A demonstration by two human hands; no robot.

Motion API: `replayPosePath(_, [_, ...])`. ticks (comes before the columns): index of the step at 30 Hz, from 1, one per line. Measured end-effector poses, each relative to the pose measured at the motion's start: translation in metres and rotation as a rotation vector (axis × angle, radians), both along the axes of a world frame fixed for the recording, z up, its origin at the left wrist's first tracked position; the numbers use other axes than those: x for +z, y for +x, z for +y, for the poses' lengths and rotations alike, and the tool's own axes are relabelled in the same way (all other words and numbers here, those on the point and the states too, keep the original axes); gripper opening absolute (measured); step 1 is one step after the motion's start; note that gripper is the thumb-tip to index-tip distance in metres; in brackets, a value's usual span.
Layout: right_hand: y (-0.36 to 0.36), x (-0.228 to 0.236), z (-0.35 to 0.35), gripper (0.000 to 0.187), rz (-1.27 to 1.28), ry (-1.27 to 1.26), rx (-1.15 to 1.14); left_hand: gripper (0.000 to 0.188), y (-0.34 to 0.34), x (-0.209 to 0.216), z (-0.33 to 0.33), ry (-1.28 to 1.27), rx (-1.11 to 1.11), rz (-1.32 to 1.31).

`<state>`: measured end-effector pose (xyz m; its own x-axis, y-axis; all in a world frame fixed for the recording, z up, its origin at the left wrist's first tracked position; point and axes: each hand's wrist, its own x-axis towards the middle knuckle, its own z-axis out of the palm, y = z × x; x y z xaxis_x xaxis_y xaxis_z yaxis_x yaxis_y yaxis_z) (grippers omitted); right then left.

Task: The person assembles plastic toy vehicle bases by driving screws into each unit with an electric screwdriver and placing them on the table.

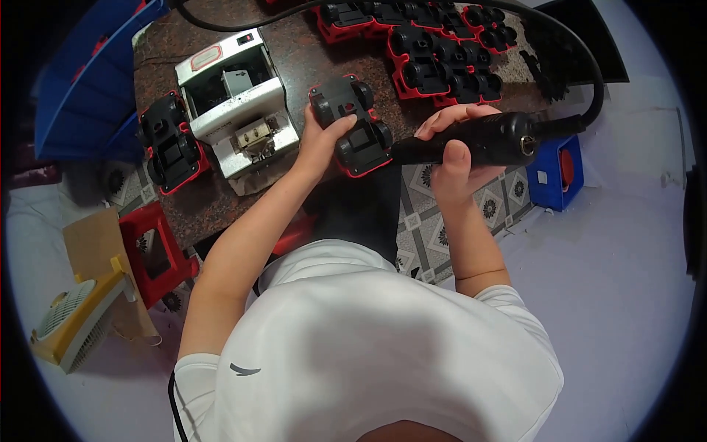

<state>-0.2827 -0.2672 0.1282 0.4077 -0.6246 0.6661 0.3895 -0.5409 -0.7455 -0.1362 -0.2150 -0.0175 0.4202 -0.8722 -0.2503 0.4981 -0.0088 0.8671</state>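
Observation:
My left hand [322, 140] grips a toy car [361, 144], its black underside with wheels facing up and red body showing along the edges. The thumb lies across the chassis. In my right hand [455, 155] is a thick black corded electric screwdriver [490, 140], fingers wrapped around it. Its narrow end points left and reaches the car's right side; whether the tip touches is hidden. To the left of the held car stands a white screw feeder [236, 103] with an open top. Beyond that, another upturned toy car [171, 144] lies at the table's left side.
Several upturned toy cars [420, 62] are grouped at the back of the speckled stone table [294, 55]. The screwdriver's cable [595, 66] arches over the right side. Blue bins [96, 88] stand at left, near a red stool [156, 254] and a yellow-and-white fan [77, 317]. A smaller blue bin [554, 180] sits right.

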Motion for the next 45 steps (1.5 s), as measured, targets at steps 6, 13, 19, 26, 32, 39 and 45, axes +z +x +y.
replayPosePath(6, [0.005,0.002,0.004,0.045,0.001,0.091,-0.064,0.068,0.001,0.003,-0.002,-0.014,0.011,-0.033])
replayPosePath(13, [0.010,0.030,-0.008,0.034,-0.069,0.195,0.003,0.072,0.007,0.007,-0.002,-0.059,-0.030,0.024])
replayPosePath(19, [-0.009,0.081,-0.017,0.059,-0.295,0.048,0.076,0.076,-0.015,0.033,0.043,0.106,-0.410,-0.369])
replayPosePath(26, [-0.007,0.043,-0.006,0.054,-0.219,0.176,0.045,0.087,0.073,0.104,0.176,-0.022,-0.643,-0.414])
replayPosePath(32, [0.022,0.023,0.019,0.046,-0.204,0.334,0.130,0.062,0.174,0.182,0.249,0.526,-0.792,-1.424])
replayPosePath(39, [0.039,0.026,0.035,0.047,-0.122,0.268,0.171,0.042,0.212,0.169,0.214,0.477,-1.108,-2.227])
replayPosePath(45, [0.036,0.027,0.028,0.052,-0.081,0.268,0.108,0.039,0.219,0.172,0.191,0.328,-1.264,-2.247])
